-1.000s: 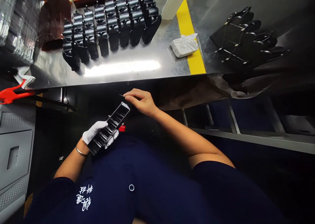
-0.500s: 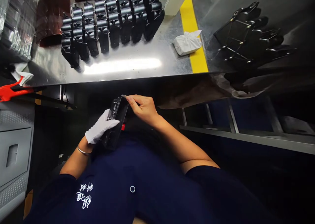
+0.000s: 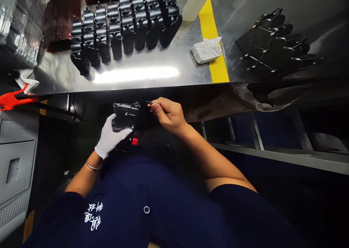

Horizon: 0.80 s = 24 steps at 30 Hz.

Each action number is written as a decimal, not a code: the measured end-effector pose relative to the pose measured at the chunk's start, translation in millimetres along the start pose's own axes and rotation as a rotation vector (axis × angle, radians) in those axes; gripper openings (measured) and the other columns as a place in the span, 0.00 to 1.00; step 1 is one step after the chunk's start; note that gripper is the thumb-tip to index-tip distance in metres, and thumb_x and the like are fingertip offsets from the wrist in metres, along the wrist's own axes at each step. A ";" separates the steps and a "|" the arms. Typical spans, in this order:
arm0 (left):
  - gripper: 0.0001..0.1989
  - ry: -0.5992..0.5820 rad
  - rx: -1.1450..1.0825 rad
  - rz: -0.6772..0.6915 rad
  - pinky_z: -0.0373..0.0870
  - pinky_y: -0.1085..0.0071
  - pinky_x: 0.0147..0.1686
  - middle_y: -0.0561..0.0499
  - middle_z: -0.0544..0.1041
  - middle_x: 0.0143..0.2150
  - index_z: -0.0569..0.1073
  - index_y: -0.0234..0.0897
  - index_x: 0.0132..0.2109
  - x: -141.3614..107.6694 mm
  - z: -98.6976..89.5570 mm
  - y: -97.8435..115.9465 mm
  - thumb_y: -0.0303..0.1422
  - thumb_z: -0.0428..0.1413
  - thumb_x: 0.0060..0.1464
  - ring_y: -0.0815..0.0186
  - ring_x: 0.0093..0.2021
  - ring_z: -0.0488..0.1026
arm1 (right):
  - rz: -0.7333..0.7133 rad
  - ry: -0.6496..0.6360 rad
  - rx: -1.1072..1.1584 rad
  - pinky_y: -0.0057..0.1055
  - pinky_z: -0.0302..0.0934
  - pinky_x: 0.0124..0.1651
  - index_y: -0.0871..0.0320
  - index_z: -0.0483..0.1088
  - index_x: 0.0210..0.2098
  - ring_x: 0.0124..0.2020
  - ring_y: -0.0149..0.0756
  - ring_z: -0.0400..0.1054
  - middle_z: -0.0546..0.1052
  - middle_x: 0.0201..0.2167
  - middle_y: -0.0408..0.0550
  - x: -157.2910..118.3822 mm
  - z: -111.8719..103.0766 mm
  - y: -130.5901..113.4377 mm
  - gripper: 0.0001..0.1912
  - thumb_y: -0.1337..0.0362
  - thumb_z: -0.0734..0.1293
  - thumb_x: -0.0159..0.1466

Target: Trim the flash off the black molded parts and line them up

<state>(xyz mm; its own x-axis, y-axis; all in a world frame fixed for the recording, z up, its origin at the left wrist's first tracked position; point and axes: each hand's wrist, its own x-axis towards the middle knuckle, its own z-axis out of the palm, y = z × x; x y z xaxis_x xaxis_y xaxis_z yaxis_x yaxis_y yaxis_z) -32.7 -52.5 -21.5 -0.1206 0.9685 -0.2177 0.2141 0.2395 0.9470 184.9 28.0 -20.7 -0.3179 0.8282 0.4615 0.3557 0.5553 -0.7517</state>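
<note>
My left hand (image 3: 110, 137), in a white glove, grips a black moulded plastic part (image 3: 125, 114) by its lower portion. The part's ribbed side with screw bosses faces up toward me. My right hand (image 3: 170, 114) is bare and pinches a small dark pointed blade (image 3: 148, 102), whose tip points left toward the part. A short gap separates the blade from the part. Most of the blade is hidden by my fingers, so its exact kind is unclear.
Rows of similar black parts (image 3: 127, 23) stand on the metal table (image 3: 152, 72), with more black parts (image 3: 268, 44) on the right. A white wrapped packet (image 3: 206, 51) lies by the yellow stripe (image 3: 220, 70). A red-handled tool (image 3: 12, 101) hangs at left, above a grey cabinet (image 3: 16, 161).
My left hand has turned the black part so its ribbed face shows instead of its edge. My right hand has moved away from the part's corner, slightly right and up.
</note>
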 end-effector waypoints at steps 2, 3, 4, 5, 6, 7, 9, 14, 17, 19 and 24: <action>0.39 0.118 0.140 0.114 0.71 0.57 0.54 0.43 0.76 0.53 0.68 0.38 0.56 -0.9 -0.9 -7.3 0.42 0.71 0.36 0.54 0.52 0.75 | -0.119 -0.041 -0.087 0.28 0.60 0.31 0.58 0.71 0.33 0.26 0.31 0.68 0.75 0.25 0.46 1.2 -3.2 -2.2 0.18 0.58 0.55 0.72; 0.40 0.152 0.194 0.162 0.72 0.57 0.53 0.43 0.76 0.53 0.68 0.38 0.56 -1.9 -1.4 -11.4 0.42 0.71 0.36 0.55 0.52 0.76 | -0.181 -0.070 -0.135 0.28 0.60 0.31 0.58 0.71 0.33 0.26 0.30 0.68 0.75 0.25 0.46 1.2 -4.1 -3.2 0.18 0.58 0.55 0.72; 0.40 0.172 0.240 0.210 0.73 0.58 0.52 0.43 0.77 0.52 0.67 0.38 0.57 -3.1 -2.0 -15.6 0.42 0.71 0.37 0.55 0.51 0.76 | -0.234 -0.097 -0.185 0.28 0.59 0.30 0.59 0.71 0.34 0.25 0.30 0.67 0.74 0.24 0.46 0.8 -4.8 -3.9 0.19 0.56 0.56 0.72; 0.40 0.180 0.277 0.261 0.74 0.59 0.52 0.43 0.77 0.52 0.67 0.38 0.58 -4.2 -2.7 -19.6 0.42 0.70 0.38 0.56 0.51 0.77 | -0.274 -0.119 -0.238 0.28 0.58 0.30 0.60 0.72 0.34 0.25 0.31 0.67 0.74 0.24 0.47 0.4 -5.5 -4.4 0.21 0.53 0.56 0.71; 0.39 0.178 0.309 0.316 0.74 0.59 0.52 0.43 0.77 0.53 0.66 0.38 0.59 -5.1 -3.3 -23.2 0.43 0.69 0.40 0.56 0.51 0.77 | -0.300 -0.138 -0.293 0.29 0.56 0.30 0.61 0.72 0.34 0.25 0.31 0.66 0.74 0.24 0.47 -0.1 -6.3 -4.6 0.23 0.50 0.57 0.70; 0.39 0.172 0.335 0.373 0.74 0.60 0.52 0.43 0.77 0.53 0.66 0.38 0.59 -5.9 -3.8 -26.2 0.43 0.69 0.42 0.56 0.51 0.77 | -0.314 -0.156 -0.341 0.29 0.55 0.29 0.61 0.72 0.33 0.25 0.31 0.66 0.73 0.23 0.47 -0.6 -7.3 -4.6 0.25 0.47 0.57 0.69; 0.38 0.153 0.373 0.463 0.74 0.61 0.52 0.43 0.77 0.53 0.66 0.39 0.60 -7.0 -4.7 -30.0 0.42 0.68 0.44 0.57 0.51 0.77 | -0.327 -0.194 -0.401 0.29 0.51 0.27 0.60 0.70 0.28 0.24 0.30 0.64 0.72 0.22 0.46 -1.2 -9.8 -4.3 0.27 0.44 0.57 0.68; 0.39 0.100 0.370 0.431 0.74 0.62 0.52 0.42 0.77 0.53 0.67 0.38 0.60 -9.6 -5.1 -29.8 0.43 0.69 0.42 0.56 0.51 0.77 | -0.414 -0.260 -0.364 0.29 0.44 0.25 0.59 0.63 0.19 0.20 0.26 0.59 0.67 0.17 0.41 -0.1 -15.9 -5.1 0.28 0.47 0.60 0.68; 0.40 0.066 0.304 0.334 0.73 0.59 0.54 0.40 0.77 0.54 0.67 0.35 0.59 -10.4 -5.1 -28.0 0.44 0.69 0.41 0.54 0.53 0.76 | -0.387 -0.272 -0.367 0.29 0.44 0.25 0.59 0.65 0.21 0.21 0.27 0.59 0.66 0.18 0.42 2.0 -17.4 -7.0 0.29 0.44 0.58 0.68; 0.41 0.047 0.262 0.285 0.73 0.57 0.55 0.39 0.77 0.54 0.68 0.35 0.59 -10.1 -5.6 -26.5 0.44 0.70 0.38 0.53 0.53 0.76 | -0.391 -0.291 -0.357 0.28 0.44 0.25 0.59 0.65 0.21 0.21 0.27 0.58 0.65 0.18 0.42 3.5 -17.9 -8.1 0.29 0.43 0.56 0.68; 0.42 -0.038 0.169 0.226 0.74 0.56 0.54 0.41 0.78 0.53 0.69 0.35 0.58 -8.8 -7.4 -21.2 0.45 0.71 0.36 0.52 0.53 0.77 | -0.456 -0.292 -0.316 0.28 0.45 0.25 0.58 0.63 0.19 0.20 0.27 0.56 0.63 0.17 0.41 5.7 -18.6 -9.5 0.29 0.43 0.59 0.67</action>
<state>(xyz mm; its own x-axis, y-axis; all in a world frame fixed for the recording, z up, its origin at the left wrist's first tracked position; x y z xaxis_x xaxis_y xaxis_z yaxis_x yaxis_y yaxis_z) -43.4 -66.5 -38.0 -0.0152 0.9997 -0.0173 0.3904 0.0218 0.9204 196.0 28.8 -2.1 -0.7101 0.4728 0.5217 0.3561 0.8804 -0.3132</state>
